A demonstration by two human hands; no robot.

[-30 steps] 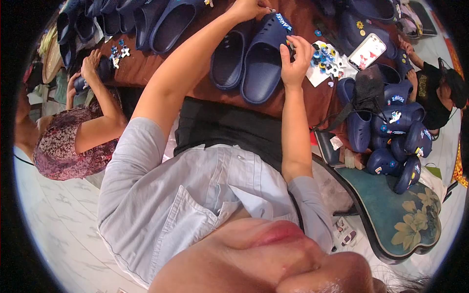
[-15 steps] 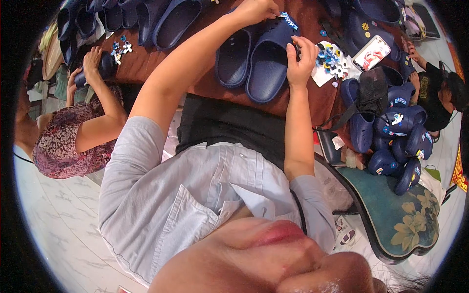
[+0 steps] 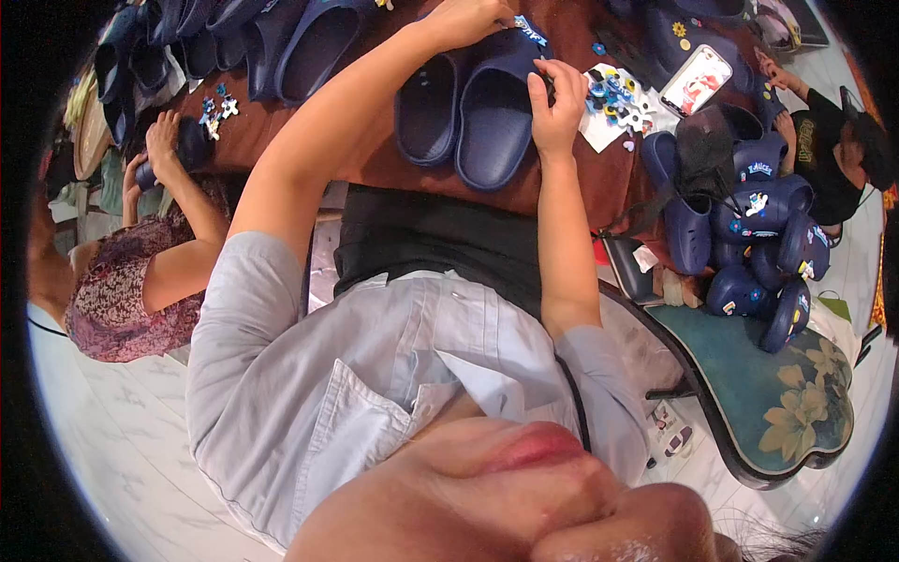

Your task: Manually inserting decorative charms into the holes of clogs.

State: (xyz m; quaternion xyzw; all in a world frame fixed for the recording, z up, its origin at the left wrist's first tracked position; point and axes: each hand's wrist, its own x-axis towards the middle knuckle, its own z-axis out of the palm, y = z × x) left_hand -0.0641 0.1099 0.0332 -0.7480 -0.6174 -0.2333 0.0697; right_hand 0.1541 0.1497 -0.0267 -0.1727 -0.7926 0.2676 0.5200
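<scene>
Your reddish-brown tabletop carries a pair of navy foam clogs w/ small charms. Your left hand, grip closed, pinches the near clog's toe end; right hand, grip clamped, holds its side edge.

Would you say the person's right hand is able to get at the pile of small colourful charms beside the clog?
Probably yes: the right hand grips the navy clog, and the charm pile lies just right of it on the table with nothing between.
</scene>
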